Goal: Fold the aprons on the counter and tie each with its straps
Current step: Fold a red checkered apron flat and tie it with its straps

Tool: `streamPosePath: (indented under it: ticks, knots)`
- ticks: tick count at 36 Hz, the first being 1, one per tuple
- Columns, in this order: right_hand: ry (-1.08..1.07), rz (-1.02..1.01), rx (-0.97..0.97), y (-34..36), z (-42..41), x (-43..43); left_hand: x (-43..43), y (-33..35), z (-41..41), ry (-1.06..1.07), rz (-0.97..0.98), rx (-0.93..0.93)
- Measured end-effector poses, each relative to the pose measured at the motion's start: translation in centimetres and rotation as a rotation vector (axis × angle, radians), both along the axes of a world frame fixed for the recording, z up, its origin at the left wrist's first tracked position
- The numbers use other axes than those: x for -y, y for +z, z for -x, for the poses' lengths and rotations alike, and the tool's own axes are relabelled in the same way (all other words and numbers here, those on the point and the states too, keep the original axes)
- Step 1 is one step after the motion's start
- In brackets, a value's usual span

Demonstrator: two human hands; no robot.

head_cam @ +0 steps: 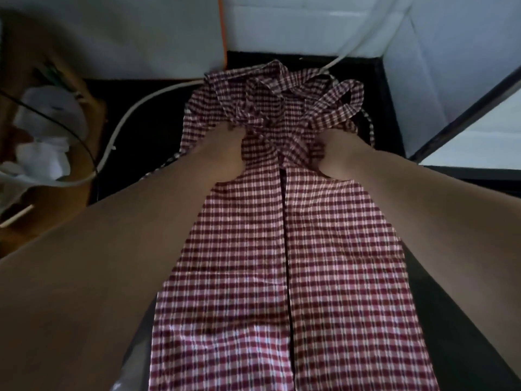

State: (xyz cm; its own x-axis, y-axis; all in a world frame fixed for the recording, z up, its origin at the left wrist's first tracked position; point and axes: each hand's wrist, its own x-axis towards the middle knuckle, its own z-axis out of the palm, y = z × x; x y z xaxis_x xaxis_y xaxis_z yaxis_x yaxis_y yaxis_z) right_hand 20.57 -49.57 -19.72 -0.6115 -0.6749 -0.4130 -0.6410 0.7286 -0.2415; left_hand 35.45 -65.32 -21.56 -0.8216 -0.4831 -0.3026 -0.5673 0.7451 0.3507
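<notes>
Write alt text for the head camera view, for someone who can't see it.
The left hand and right hand grip a red-and-white checked apron near its far end, where its straps lie bunched. The apron lies on a dark counter, its two sides folded in to meet along the middle. A white cable curves at the left.

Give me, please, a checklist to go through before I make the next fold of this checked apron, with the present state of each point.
1. Side flaps of the apron meet at the middle: ok, only a narrow gap.
2. Near part lies flat: ok, light creases only.
3. Straps sorted for tying: not ok, a tangled heap at the far end.
4. Left hand and right hand on the cloth beside the heap: ok; whether they grip it: cannot tell.
5. White cable clear of the apron: not ok, it disappears behind the far edge.
</notes>
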Motion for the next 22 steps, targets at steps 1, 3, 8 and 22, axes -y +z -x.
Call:
streamPosePath:
  ticks: [1, 3, 8, 22]
  knots:
    - [0.034, -0.013, 0.033, 0.2, 0.2, 0.1, 0.2, -0.1, 0.2, -0.001, 0.007, 0.002]
    - [0.076, -0.063, 0.073, 0.8, 0.6, 0.4, 0.7, -0.2, 0.6, -0.015, 0.010, -0.007]
    - [0.081, -0.087, 0.095, 0.6, 1.8, 1.0, 1.5, -0.6, 1.2, -0.015, -0.033, -0.053]
    - [0.111, -0.057, 0.140, 1.6, 1.0, 2.9, 1.6, 0.8, 3.1, 0.025, 0.326, -0.206]
